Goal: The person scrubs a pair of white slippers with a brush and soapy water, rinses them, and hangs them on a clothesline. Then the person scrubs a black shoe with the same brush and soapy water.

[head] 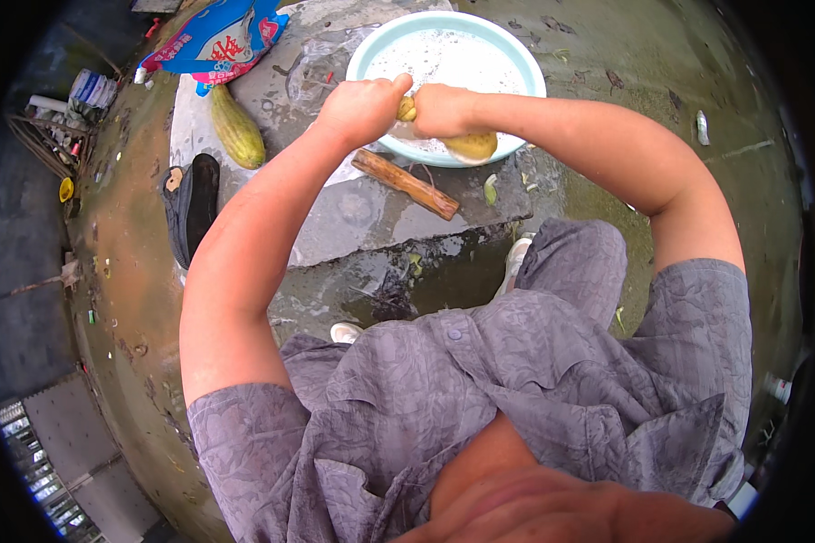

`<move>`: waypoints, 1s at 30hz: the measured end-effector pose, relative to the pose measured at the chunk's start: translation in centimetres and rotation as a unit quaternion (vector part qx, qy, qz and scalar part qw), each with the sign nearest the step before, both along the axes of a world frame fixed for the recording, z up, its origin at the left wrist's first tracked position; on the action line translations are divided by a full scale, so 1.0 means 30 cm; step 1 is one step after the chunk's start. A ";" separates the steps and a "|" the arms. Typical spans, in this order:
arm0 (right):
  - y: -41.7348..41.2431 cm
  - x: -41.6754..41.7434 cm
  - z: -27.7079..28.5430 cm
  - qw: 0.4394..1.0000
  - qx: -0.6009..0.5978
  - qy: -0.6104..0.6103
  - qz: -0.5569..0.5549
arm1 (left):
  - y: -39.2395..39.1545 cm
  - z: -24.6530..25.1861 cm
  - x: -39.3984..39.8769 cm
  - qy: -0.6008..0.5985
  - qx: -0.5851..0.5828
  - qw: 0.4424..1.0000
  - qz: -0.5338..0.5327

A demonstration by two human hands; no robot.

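Over a pale turquoise plastic basin of sudsy water, my left hand and my right hand are close together. Both are closed on a yellowish cloth, which looks twisted between the fists. Its loose end hangs below my right hand against the near side of the basin. The middle of the cloth is mostly hidden by my fingers. In front of the basin, a short wooden bat with a thin cord loop lies on the wet stone slab.
A yellow-green gourd rests at the slab's left, below a blue and pink printed plastic bag. Dark shoes stand near the left edge. Clear plastic film lies beside the basin. Wet ground holds litter and a white bottle.
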State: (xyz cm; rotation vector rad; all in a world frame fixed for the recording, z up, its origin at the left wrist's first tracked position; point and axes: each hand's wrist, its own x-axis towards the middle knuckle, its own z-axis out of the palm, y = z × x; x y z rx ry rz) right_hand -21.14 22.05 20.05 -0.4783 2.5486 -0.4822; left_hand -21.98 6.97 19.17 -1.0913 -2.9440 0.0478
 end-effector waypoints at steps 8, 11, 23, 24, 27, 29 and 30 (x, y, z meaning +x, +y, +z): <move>-0.089 0.121 -0.180 0.621 -0.570 -0.490 -0.221 | -0.094 -0.054 -0.046 0.115 0.055 0.982 -0.140; -0.132 0.130 -0.182 0.431 -0.663 -0.602 -0.106 | -0.119 -0.049 -0.045 0.124 0.179 0.970 -0.113; -0.312 0.194 -0.031 0.042 -0.791 -0.606 0.078 | -0.104 -0.093 0.102 0.189 0.515 0.829 0.109; -0.318 0.206 -0.025 0.031 -0.792 -0.605 0.077 | -0.117 -0.085 0.111 0.198 0.504 0.837 0.083; -0.293 0.234 -0.037 0.081 -0.771 -0.631 0.023 | -0.135 -0.065 0.115 0.203 0.457 0.866 0.006; -0.267 0.261 -0.066 0.112 -0.753 -0.648 -0.015 | -0.146 -0.057 0.120 0.177 0.414 0.893 -0.029; -0.258 0.264 -0.104 0.136 -0.743 -0.655 -0.015 | -0.145 -0.056 0.122 0.153 0.391 0.906 -0.048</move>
